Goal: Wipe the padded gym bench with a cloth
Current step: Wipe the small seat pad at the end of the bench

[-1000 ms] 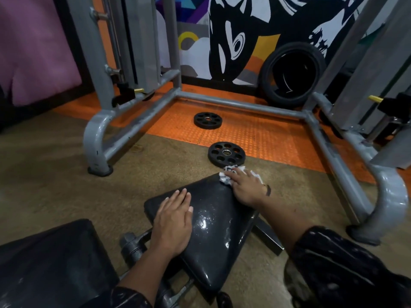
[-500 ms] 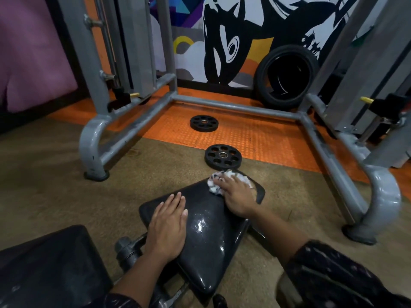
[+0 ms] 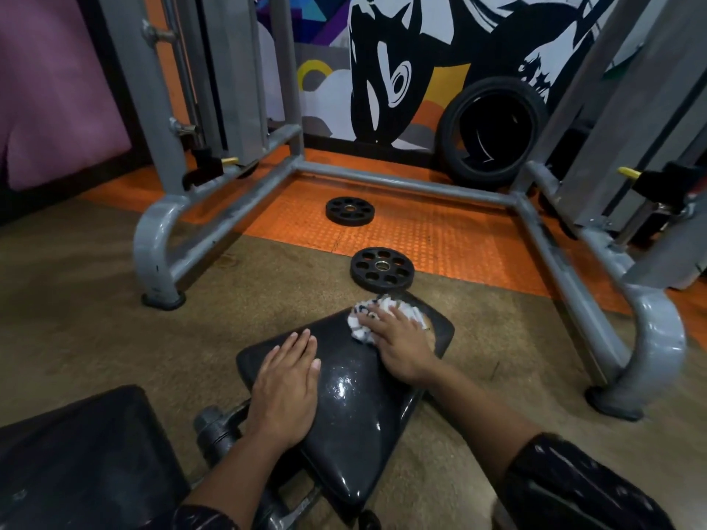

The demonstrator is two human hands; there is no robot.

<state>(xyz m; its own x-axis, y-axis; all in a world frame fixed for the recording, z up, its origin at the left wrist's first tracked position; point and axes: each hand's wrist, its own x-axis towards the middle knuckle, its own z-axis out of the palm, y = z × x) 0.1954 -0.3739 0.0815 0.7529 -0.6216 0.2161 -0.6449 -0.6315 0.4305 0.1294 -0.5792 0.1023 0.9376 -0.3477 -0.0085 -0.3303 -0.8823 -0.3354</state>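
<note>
The black padded bench seat (image 3: 355, 407) lies low in the middle, glossy and wet-looking. My left hand (image 3: 285, 388) rests flat on its near left part, fingers together, holding nothing. At the pad's far edge my right hand (image 3: 401, 342) presses down on a crumpled white cloth with dark stripes (image 3: 363, 319). Most of the cloth is hidden under my fingers. A second black pad (image 3: 76, 460) of the bench fills the lower left corner.
Two black weight plates (image 3: 382, 269) (image 3: 350, 211) lie on the floor just beyond the pad. A grey steel machine frame (image 3: 401, 181) surrounds the orange mat. A black tyre (image 3: 493, 132) leans against the painted wall. Brown carpet (image 3: 95, 300) spreads to the left.
My right hand has dragged the cloth leftward along the pad's far edge, uncovering its far right corner. My left hand has stayed flat in place.
</note>
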